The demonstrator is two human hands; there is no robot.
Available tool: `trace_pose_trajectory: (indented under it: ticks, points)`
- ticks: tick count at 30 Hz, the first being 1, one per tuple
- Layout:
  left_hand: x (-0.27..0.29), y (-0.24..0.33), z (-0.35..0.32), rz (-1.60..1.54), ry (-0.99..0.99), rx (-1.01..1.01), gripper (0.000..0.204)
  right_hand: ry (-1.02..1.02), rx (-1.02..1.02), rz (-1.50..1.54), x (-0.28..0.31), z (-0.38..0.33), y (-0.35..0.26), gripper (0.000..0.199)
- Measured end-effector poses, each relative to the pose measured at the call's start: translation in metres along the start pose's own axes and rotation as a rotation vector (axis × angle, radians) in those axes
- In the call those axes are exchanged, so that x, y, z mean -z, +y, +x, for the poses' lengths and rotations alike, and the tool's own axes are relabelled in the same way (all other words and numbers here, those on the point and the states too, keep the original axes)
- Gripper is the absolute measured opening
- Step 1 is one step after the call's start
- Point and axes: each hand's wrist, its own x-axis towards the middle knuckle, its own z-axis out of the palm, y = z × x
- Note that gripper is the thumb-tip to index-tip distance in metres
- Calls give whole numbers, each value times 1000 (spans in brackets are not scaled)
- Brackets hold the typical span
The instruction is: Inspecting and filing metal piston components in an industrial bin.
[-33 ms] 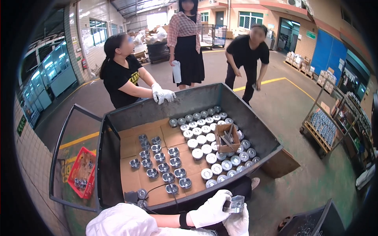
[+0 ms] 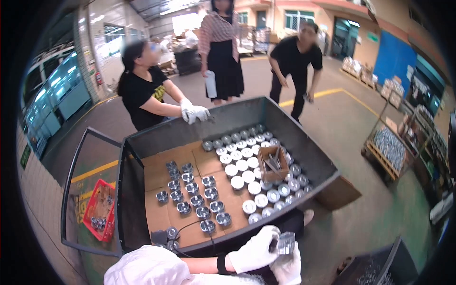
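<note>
Just outside the near wall of a dark metal bin (image 2: 175,137), toward the right, a silvery piston (image 2: 286,243) sits between two white-gloved hands. The left hand (image 2: 254,251) has its fingers closed on the piston's left side, while the right hand (image 2: 289,270) supports it from the right and below. Both appear to be gripping it, though part of the right grip is hidden.

A slip looks like the chief danger: smooth metal against loose fabric may slide, and if one grip eased before the other had the weight, the piston could fall. Only the hands visibly bear it, so it might strike the bin's near rim or the floor (image 2: 327,247) and come away dented.

Inside the bin, the pistons on the left (image 2: 192,189) are spaced loosely over cardboard (image 2: 156,173). Those on the right (image 2: 237,182) are packed closely, round faces up; any piece lowered among them could clip a neighbour, because the gaps are narrow. A small open box (image 2: 274,175) of bar-like pieces appears to rest on that right group; a knock could tip it or scuff the faces underneath. At the far rim, a co-worker's gloved hands (image 2: 194,113) rest close together, and a hard push there might jolt the bin.
</note>
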Motion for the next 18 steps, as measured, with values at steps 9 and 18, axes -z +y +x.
trace_pose_trajectory:
  ticks: [9, 18]
  points:
    - [16, -10, 34, -81, 134, 91, 43, -124, -137, -20, -20, 54, 2, 58]
    - [8, -17, 2, -42, 149, -50, 45, -20, -142, -39, -2, 30, 13, 58]
